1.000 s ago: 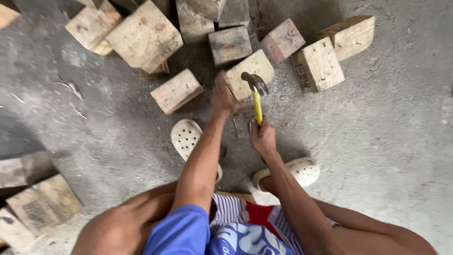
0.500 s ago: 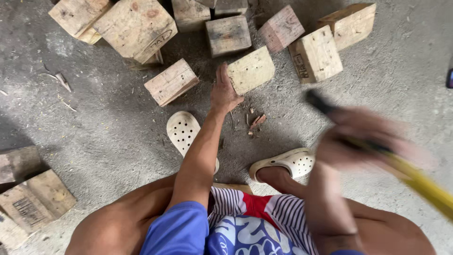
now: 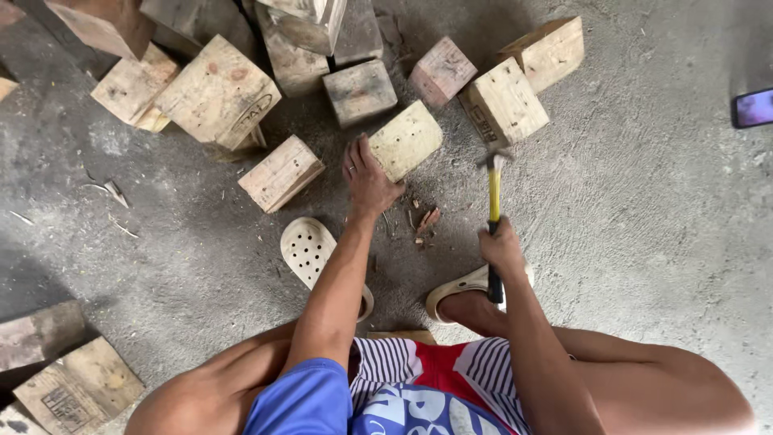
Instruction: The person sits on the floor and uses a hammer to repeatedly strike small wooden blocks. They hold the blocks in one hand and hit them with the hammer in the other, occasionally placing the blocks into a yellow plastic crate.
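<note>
Hands: left hand (image 3: 369, 179) spread flat, fingers resting on the near edge of a pale wood block (image 3: 406, 138); right hand (image 3: 502, 248) wrapped tight round the handle of a hammer (image 3: 493, 211).
Hammer: yellow shaft with black grip, upright, metal head just short of a square block (image 3: 507, 110).
Pale wood block: lies on the concrete floor (image 3: 644, 201), tilted, small holes in its top face.
Chips: reddish wood bits (image 3: 425, 219) between both hands.
Other blocks: large stamped block (image 3: 217, 95) and a smaller slanted block (image 3: 281, 171) to the left.
Footwear: cream perforated clog (image 3: 308, 250) under the left forearm.
Edge item: phone (image 3: 754, 108) at far right.
</note>
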